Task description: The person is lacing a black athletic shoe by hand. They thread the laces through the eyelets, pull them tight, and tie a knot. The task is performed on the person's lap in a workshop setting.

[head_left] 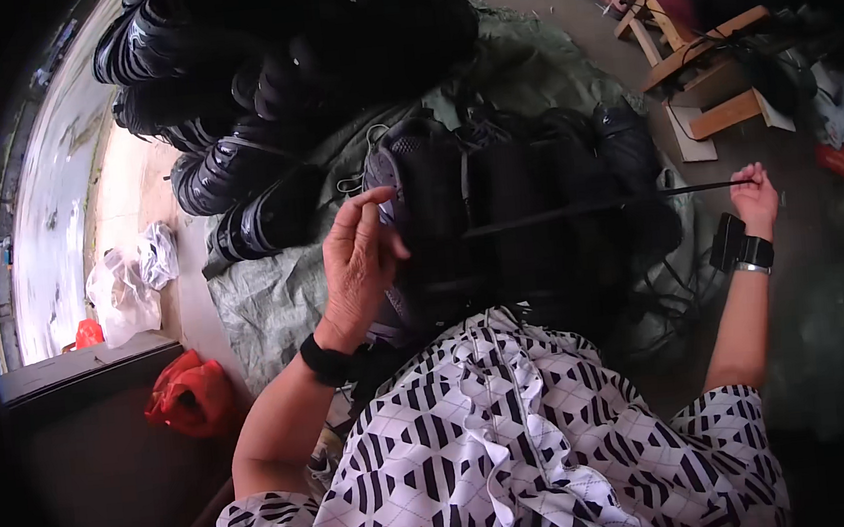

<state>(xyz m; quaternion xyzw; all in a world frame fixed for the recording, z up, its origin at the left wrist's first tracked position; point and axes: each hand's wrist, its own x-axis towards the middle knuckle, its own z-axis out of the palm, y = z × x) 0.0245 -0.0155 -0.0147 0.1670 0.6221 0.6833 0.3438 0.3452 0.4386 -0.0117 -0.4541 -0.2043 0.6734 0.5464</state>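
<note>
A single black shoelace [608, 205] runs taut across a dark shoe [438, 212] on the person's lap; thin, limp and light, it looks best gripped near its tip. The right hand [754, 196], at three o'clock, is clenched on the lace's end, while the left hand [362, 264] clasps the shoe's side. Stacked black shoes [248, 108], too many to count, lie at eleven o'clock on a grey tarpaulin [264, 297].

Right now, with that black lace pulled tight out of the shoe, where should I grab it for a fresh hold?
Probably mid-span on the black lace, pinching from above. It runs taut and almost level from the dark shoe, steadied by the left hand, out to the right hand, so that stretch hangs free of anything else.
</note>
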